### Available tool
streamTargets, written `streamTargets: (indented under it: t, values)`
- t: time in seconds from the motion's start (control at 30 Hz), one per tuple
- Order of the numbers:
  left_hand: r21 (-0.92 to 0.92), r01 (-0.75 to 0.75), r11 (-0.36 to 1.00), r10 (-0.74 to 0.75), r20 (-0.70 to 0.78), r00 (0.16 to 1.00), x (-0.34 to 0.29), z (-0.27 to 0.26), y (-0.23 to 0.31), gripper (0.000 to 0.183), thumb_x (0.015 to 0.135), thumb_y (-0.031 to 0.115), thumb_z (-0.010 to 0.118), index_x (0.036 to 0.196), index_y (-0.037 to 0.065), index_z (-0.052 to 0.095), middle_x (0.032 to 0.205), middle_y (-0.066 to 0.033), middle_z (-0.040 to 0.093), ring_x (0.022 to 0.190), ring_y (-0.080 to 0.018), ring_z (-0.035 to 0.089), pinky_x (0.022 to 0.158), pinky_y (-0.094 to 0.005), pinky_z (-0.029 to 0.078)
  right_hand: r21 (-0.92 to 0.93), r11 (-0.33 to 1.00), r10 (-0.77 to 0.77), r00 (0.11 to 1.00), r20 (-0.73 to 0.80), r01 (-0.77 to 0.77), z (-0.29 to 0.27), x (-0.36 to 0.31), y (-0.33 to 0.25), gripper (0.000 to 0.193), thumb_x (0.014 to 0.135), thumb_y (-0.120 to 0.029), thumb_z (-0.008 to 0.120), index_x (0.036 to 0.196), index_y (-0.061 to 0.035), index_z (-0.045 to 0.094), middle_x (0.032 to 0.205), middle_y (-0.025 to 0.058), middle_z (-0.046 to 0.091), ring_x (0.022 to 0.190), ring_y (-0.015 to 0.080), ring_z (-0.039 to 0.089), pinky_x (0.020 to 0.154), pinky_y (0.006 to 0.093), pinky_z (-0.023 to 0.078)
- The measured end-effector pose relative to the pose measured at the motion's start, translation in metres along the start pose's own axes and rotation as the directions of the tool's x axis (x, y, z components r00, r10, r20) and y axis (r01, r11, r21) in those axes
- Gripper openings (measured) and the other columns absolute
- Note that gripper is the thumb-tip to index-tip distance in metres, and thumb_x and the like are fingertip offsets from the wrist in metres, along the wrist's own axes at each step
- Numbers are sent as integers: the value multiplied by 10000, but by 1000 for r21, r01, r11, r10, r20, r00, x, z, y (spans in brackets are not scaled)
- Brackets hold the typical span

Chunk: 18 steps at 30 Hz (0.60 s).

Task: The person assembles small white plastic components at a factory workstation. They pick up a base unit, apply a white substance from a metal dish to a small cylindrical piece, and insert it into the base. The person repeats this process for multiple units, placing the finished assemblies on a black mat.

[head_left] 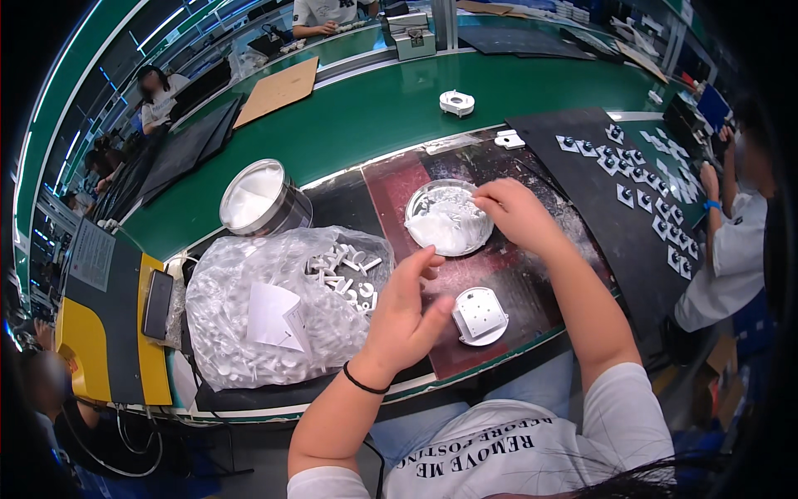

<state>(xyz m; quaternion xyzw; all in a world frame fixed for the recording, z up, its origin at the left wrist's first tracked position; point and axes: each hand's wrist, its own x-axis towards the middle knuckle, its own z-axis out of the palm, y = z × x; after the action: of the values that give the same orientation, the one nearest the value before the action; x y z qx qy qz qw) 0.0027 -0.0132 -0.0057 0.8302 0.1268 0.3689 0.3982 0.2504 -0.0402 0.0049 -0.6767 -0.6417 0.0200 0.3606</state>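
A shallow round dish (485, 240) holds white paste (439, 233) in front of me. My right hand (517, 214) is at the dish's right rim, with thumb and fingers pinched together; anything between the fingertips is too small to make out. Just below the dish, my left hand (409, 314) is held with its fingers apart and nothing in it. Right beside its thumb lies a white plastic housing (480, 317) with a rounded outline and small holes. To the left, a clear plastic bag (229, 345) is full of small white T-shaped plastic parts (342, 268).
A clear tub (291, 212) with white contents stands behind the bag. A yellow and grey machine (104, 324) is at far left. Rows of small parts (638, 175) cover a black mat at right, beside a co-worker (731, 258). Another white housing (456, 103) sits on the green belt (357, 125).
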Motion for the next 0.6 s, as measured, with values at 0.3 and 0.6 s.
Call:
streamTargets:
  t: [0.3,0.6]
  values:
    - [230,-76,970,14,260,965,-4,13,9,1231,569,433,816,1450,-15,82,1207,-164,503,1120,-340,467,969,-441,316,577,768,171,957,233,-278,-10,-77,-43,187,865,-98,625,1025,-3,648,882,51,646,787,85,582,698,252,470]
    - [256,-75,964,5,263,965,-5,16,9,1223,576,339,825,1457,-9,52,1185,-131,533,1114,-310,476,962,-437,316,639,705,137,943,303,-307,-4,-84,-55,187,847,-101,651,1006,-2,654,881,73,643,818,127,610,705,269,478]
